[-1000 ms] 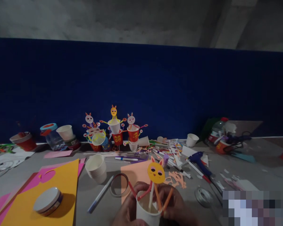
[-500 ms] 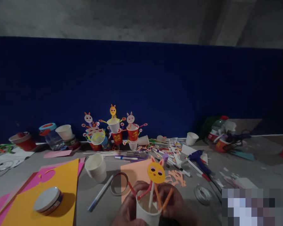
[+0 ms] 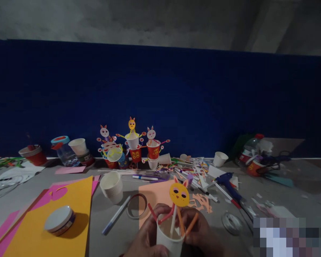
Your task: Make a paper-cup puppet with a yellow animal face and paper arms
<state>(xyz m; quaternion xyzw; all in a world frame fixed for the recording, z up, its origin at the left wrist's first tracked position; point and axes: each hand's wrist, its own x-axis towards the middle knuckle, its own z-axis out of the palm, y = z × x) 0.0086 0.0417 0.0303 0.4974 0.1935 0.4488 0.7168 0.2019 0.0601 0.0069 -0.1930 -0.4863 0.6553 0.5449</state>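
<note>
Low in the head view, a white paper cup (image 3: 169, 246) stands upright between my two hands. My left hand (image 3: 146, 237) is wrapped round its left side, thumb across the front. My right hand (image 3: 199, 228) closes on the cup's right side near the rim, beside an orange straw (image 3: 192, 224); its fingertips are partly hidden. A yellow paper rabbit face (image 3: 179, 195) rises above the cup on a white stick (image 3: 173, 223). A bent red straw (image 3: 166, 216) pokes out at the cup's left, orange pieces at its right.
Several finished rabbit cups (image 3: 153, 148) stand along the blue partition. A glue gun (image 3: 230, 185), tape rolls (image 3: 137, 206), a marker (image 3: 116, 215) and stacked white cups (image 3: 111, 188) surround my hands. At left, a white-lidded jar (image 3: 60, 219) rests on yellow paper (image 3: 80, 200). Paper scraps (image 3: 202, 202) lie about.
The view has shifted slightly, so the table things appear a little further right. Both hands keep hold of the cup, and the rabbit face stays above it.
</note>
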